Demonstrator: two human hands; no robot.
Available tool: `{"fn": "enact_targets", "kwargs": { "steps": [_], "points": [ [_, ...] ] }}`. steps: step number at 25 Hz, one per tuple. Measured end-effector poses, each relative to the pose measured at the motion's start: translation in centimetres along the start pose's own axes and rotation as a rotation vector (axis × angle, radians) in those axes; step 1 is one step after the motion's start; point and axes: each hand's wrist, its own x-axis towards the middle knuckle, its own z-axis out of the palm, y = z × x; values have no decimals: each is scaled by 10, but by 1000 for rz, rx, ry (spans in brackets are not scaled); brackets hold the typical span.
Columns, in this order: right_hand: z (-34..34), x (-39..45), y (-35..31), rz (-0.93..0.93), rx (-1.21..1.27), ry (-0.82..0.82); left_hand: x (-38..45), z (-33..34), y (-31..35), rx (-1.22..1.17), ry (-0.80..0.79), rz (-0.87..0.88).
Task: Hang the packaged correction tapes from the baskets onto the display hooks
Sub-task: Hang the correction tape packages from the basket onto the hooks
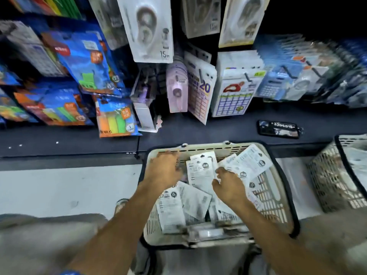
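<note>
- Head view: a cream basket (274, 197) sits at 6 o'clock, with white tape packs (200, 171) heaped loose inside it, mostly back side up.
- The left hand (165, 168) reaches into the basket's far-left corner, fingers bent down over the rim and the packs; blur hides whether it has hold of any.
- The right hand (228, 185) is just beside it toward 3 o'clock, fingers curled around a fanned bunch of packs (250, 161) that sticks up toward 1 o'clock.
- A second basket (335, 185), wire-like with a dark rim, stands at 3 o'clock, apart from the first.
- Tape packs marked 15 m (149, 28) hang on the display at 12 o'clock; hooks (248, 77) show below them toward 1 o'clock.
- A phone (278, 129) lies on the dark shelf (59, 139) at 2 o'clock.
- Blue marker packs (87, 62) hang at 10 o'clock.
</note>
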Motion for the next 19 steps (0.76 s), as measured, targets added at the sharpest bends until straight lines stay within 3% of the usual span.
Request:
{"fn": "enact_targets", "kwargs": {
  "steps": [4,7,9,11,13,15,16,18,19],
  "points": [
    [28,0,13,133,185,-85,-20,60,-17,-47,-210,-102],
    [43,7,1,373,567,1,-14,64,-7,-208,-209,-113],
    [44,12,-5,481,477,64,-9,63,2,-319,-198,-130],
    [45,9,-8,374,341,126,-6,62,11,-460,-195,-162],
    [38,3,-18,94,623,178,-4,65,19,-846,-242,-208],
    [23,-2,-33,-110,937,-5,-1,67,23,-1326,-249,-295],
    [19,-2,-38,-145,1062,-83,2,71,23,-1471,-170,-383],
    [19,8,-35,-6,1129,58,6,72,19,-1543,32,-525],
    [18,15,-28,166,1004,182,7,72,17,-1489,81,-542]
  ]
}}
